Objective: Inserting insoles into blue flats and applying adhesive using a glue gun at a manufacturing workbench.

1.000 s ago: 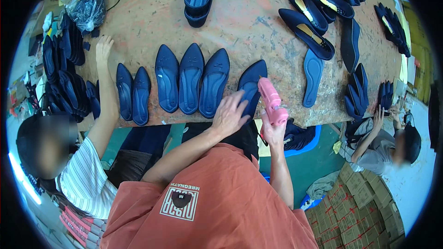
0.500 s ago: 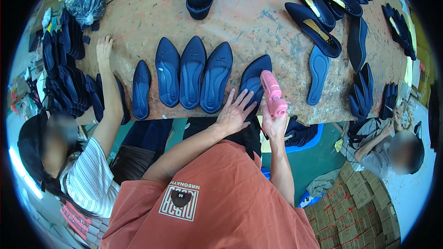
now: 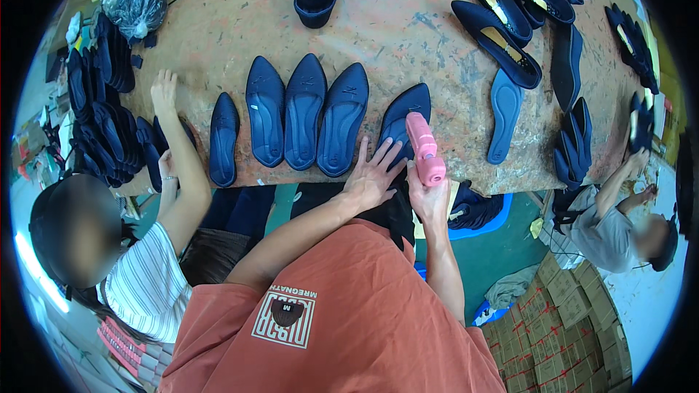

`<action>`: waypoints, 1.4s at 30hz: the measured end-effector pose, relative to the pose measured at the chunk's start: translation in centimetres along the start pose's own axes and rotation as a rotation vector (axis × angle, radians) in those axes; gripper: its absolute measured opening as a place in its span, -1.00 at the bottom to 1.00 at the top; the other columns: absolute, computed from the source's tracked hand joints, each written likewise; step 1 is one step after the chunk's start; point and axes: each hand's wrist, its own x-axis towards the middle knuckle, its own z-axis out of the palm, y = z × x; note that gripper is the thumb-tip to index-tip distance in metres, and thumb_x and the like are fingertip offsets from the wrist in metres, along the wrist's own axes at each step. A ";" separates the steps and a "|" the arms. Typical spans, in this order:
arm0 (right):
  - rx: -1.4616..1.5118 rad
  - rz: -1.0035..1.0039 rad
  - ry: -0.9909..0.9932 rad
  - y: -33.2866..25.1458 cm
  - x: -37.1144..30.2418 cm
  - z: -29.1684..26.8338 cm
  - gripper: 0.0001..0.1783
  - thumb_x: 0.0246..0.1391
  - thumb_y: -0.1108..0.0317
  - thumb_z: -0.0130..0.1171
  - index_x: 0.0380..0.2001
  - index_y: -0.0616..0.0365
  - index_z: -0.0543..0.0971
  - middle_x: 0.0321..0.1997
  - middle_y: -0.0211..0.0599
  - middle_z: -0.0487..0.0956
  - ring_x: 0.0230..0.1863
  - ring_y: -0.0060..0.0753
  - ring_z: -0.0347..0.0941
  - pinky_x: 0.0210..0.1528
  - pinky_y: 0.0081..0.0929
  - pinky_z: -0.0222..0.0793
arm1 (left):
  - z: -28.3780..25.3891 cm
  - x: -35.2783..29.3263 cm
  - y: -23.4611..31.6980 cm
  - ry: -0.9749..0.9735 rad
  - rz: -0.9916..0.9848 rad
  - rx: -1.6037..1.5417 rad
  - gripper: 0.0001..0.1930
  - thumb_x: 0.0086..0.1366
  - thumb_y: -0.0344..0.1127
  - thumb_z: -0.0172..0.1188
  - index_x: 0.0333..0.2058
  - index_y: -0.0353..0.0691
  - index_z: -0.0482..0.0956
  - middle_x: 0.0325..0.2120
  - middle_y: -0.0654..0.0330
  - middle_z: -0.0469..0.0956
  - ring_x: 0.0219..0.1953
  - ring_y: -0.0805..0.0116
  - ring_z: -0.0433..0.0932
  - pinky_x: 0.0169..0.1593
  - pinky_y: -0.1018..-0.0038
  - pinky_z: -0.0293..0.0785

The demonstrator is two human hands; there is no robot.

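Note:
My left hand [image 3: 373,175] lies with spread fingers over the heel end of a dark navy pointed flat shoe [image 3: 409,105] at the table's near edge. My right hand [image 3: 429,196] is wrapped round a pink gun-shaped tool [image 3: 419,135]; its exact kind I cannot make out. The tool's far end reaches over the right side of the shoe, and I cannot tell if it touches. The rear of that shoe is hidden under my left hand. Left of it stand several similar shoes [image 3: 304,94] in a row, toes pointing away from me.
A loose blue insole [image 3: 504,116] lies to the right, below piled shoes [image 3: 502,36]. More shoes [image 3: 318,0] are stacked at the far middle. Left, a co-worker's arm [image 3: 178,138] reaches over the table near piled shoes [image 3: 113,131]. Another co-worker [image 3: 604,225] sits at the right.
The pink tool has shifted slightly left with my right hand; my left hand stays on the shoe. The right co-worker's arms have moved, and the left co-worker's second hand now shows.

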 end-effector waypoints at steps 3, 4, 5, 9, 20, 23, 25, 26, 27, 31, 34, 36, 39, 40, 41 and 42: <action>-0.001 0.007 0.004 -0.2 0.0 -0.1 -0.68 0.17 0.25 0.36 -0.30 0.39 0.69 -0.32 0.28 0.66 -0.29 0.29 0.66 -0.21 0.00 0.53 | 0.2 -0.1 0.0 0.006 0.002 0.008 -0.13 0.19 0.04 0.45 0.43 -0.10 0.38 0.55 -0.04 0.05 0.62 -0.07 -0.09 0.52 -0.44 -0.28; -0.002 0.008 0.005 0.0 -0.1 -0.2 -0.68 0.17 0.25 0.36 -0.30 0.39 0.69 -0.32 0.28 0.66 -0.29 0.29 0.66 -0.21 0.00 0.53 | 0.2 -0.1 0.0 0.023 0.013 0.009 -0.13 0.19 0.05 0.45 0.43 -0.11 0.38 0.55 -0.06 0.06 0.61 -0.09 -0.07 0.55 -0.37 -0.26; -0.017 0.000 0.022 0.5 -0.2 -0.3 -0.69 0.16 0.26 0.36 -0.29 0.39 0.69 -0.32 0.27 0.66 -0.29 0.29 0.65 -0.20 0.01 0.53 | 0.3 -0.1 0.0 0.039 0.025 0.009 -0.13 0.18 0.05 0.45 0.43 -0.12 0.38 0.54 -0.08 0.07 0.61 -0.10 -0.05 0.57 -0.30 -0.24; -0.071 0.010 0.032 1.5 0.0 -0.9 -0.70 0.15 0.28 0.35 -0.27 0.38 0.70 -0.32 0.26 0.66 -0.26 0.27 0.66 -0.18 0.01 0.54 | 0.0 0.3 0.5 0.052 0.050 0.051 -0.13 0.18 0.06 0.45 0.41 -0.16 0.41 0.52 -0.15 0.11 0.58 -0.15 0.01 0.60 -0.15 -0.18; 0.384 0.044 0.246 0.7 -1.8 -3.7 -0.83 0.29 0.42 0.37 -0.15 0.27 0.63 -0.34 -0.47 0.60 -0.38 -0.67 0.45 -0.28 -0.57 0.41 | 1.8 1.6 1.2 -0.119 -0.050 0.046 -0.79 0.29 -0.26 0.20 -0.13 -0.14 0.59 -0.10 0.02 0.63 0.03 0.00 0.64 0.11 0.10 0.54; 0.431 -0.048 0.283 -2.6 -1.2 -4.2 -0.78 0.33 0.46 0.29 -0.01 0.30 0.62 -0.42 -0.46 0.57 -0.67 -0.70 0.33 -0.63 -0.57 0.24 | 2.3 0.4 -1.5 0.107 -0.037 0.079 -0.86 0.29 -0.30 0.17 -0.21 -0.15 0.54 -0.30 0.10 0.62 -0.21 0.05 0.67 -0.14 0.12 0.58; 0.442 -0.012 0.258 -2.2 -0.7 -4.4 -0.75 0.34 0.46 0.28 0.03 0.28 0.60 -0.50 -0.44 0.53 -0.76 -0.66 0.29 -0.73 -0.56 0.16 | 1.4 -0.1 -2.8 0.143 -0.056 0.019 -0.86 0.29 -0.28 0.19 -0.22 -0.17 0.52 -0.32 0.06 0.62 -0.20 0.03 0.66 -0.13 0.12 0.57; 0.466 0.026 0.250 -2.6 -0.4 -4.4 -0.74 0.34 0.46 0.27 0.04 0.28 0.59 -0.52 -0.44 0.52 -0.78 -0.65 0.28 -0.74 -0.56 0.16 | 1.1 -0.6 -3.7 0.160 -0.067 0.035 -0.86 0.29 -0.28 0.19 -0.22 -0.17 0.52 -0.32 0.06 0.62 -0.20 0.03 0.66 -0.13 0.12 0.57; 0.423 -0.051 0.210 -2.7 0.0 -4.5 -0.74 0.34 0.47 0.26 0.05 0.28 0.59 -0.51 -0.46 0.52 -0.76 -0.68 0.29 -0.73 -0.58 0.17 | 0.6 -1.0 -4.3 0.170 -0.073 0.038 -0.85 0.28 -0.28 0.20 -0.23 -0.16 0.51 -0.32 0.06 0.62 -0.20 0.03 0.66 -0.13 0.12 0.57; 0.335 -0.200 0.241 -1.9 1.0 -3.7 -0.70 0.32 0.47 0.31 0.07 0.29 0.58 -0.21 -0.38 0.63 -0.32 -0.60 0.54 -0.28 -0.52 0.48 | -1.6 -2.3 -7.0 0.191 -0.146 0.001 -0.78 0.32 -0.20 0.25 -0.18 -0.18 0.52 -0.30 0.04 0.61 -0.15 0.00 0.67 -0.11 0.11 0.61; 0.361 -0.065 0.219 -3.3 0.7 -3.8 -0.67 0.31 0.48 0.33 0.09 0.31 0.58 -0.12 -0.35 0.64 -0.16 -0.54 0.54 -0.10 -0.46 0.49 | -6.5 -2.4 -7.7 0.345 -0.045 -0.193 -0.69 0.32 -0.11 0.36 -0.18 -0.20 0.54 -0.29 0.02 0.57 -0.16 -0.04 0.64 -0.11 0.09 0.62; 0.390 -0.097 0.279 -3.3 0.5 -3.6 -0.66 0.32 0.47 0.32 0.11 0.32 0.58 -0.14 -0.36 0.64 -0.30 -0.61 0.51 -0.25 -0.52 0.47 | -12.2 0.4 -9.2 0.679 0.016 -0.262 -0.70 0.28 -0.17 0.42 -0.24 -0.22 0.53 -0.32 0.02 0.53 -0.24 -0.06 0.60 -0.17 0.13 0.57; 0.531 0.071 0.187 -5.6 0.1 -4.2 -0.68 0.36 0.47 0.24 0.13 0.31 0.56 -0.15 -0.33 0.65 -0.50 -0.75 0.39 -0.51 -0.65 0.29 | -22.8 8.3 -15.7 1.046 -0.427 -0.425 -0.49 0.27 -0.03 0.44 0.00 -0.30 0.55 -0.18 -0.12 0.59 -0.14 -0.17 0.60 -0.07 0.04 0.54; 0.531 0.055 0.168 -6.3 0.5 -4.0 -0.68 0.36 0.47 0.24 0.13 0.31 0.56 -0.15 -0.33 0.65 -0.50 -0.75 0.39 -0.51 -0.65 0.29 | -24.0 10.8 -20.1 1.297 -0.475 -0.117 -0.43 0.20 0.00 0.49 0.04 -0.28 0.60 -0.11 -0.20 0.64 -0.05 -0.17 0.65 0.00 0.02 0.58; 0.471 0.032 0.167 -6.1 0.6 -4.1 -0.67 0.36 0.46 0.23 0.14 0.31 0.55 -0.12 -0.30 0.67 -0.49 -0.75 0.40 -0.48 -0.63 0.32 | -26.3 12.7 -22.0 1.024 -0.584 -0.182 -0.48 0.21 -0.06 0.47 0.04 -0.27 0.63 -0.13 -0.25 0.66 -0.05 -0.19 0.67 0.01 0.01 0.60; 0.413 0.010 0.161 -5.8 0.5 -4.3 -0.66 0.37 0.46 0.22 0.16 0.31 0.54 -0.09 -0.27 0.68 -0.48 -0.75 0.41 -0.45 -0.62 0.36 | -28.3 13.9 -23.0 0.745 -0.682 -0.238 -0.53 0.22 -0.12 0.45 0.03 -0.26 0.66 -0.15 -0.30 0.68 -0.05 -0.22 0.69 0.01 0.00 0.62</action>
